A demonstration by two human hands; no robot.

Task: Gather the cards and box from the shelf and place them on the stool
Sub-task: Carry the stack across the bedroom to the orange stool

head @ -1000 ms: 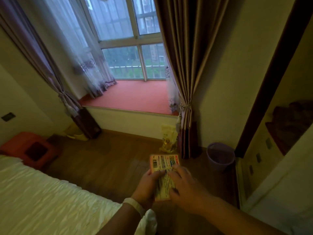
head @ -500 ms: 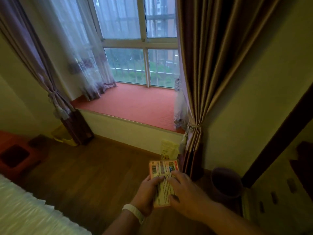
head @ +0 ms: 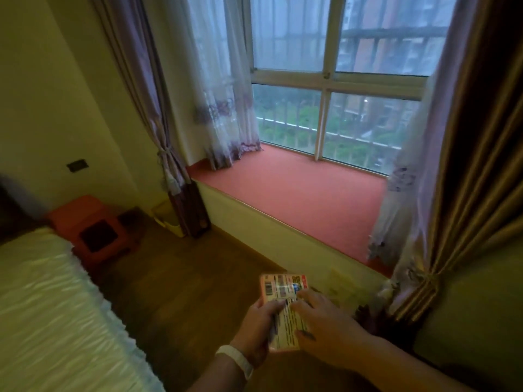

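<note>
Palms inward — left hand [head: 256, 332] and right hand [head: 325, 332] clasp box [head: 283, 290].

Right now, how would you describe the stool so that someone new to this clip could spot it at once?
Start at the bed on the left and follow its edge towards the far wall. On the wooden floor between the bed and the tied-back left curtain sits the stool. It is a low orange-red block with a dark square opening in its side, unlike the pale yellow bin beside it.

A white-covered bed [head: 48, 306] lies left of the red window seat [head: 297, 199], tied curtains [head: 167, 154] hanging between them.
</note>
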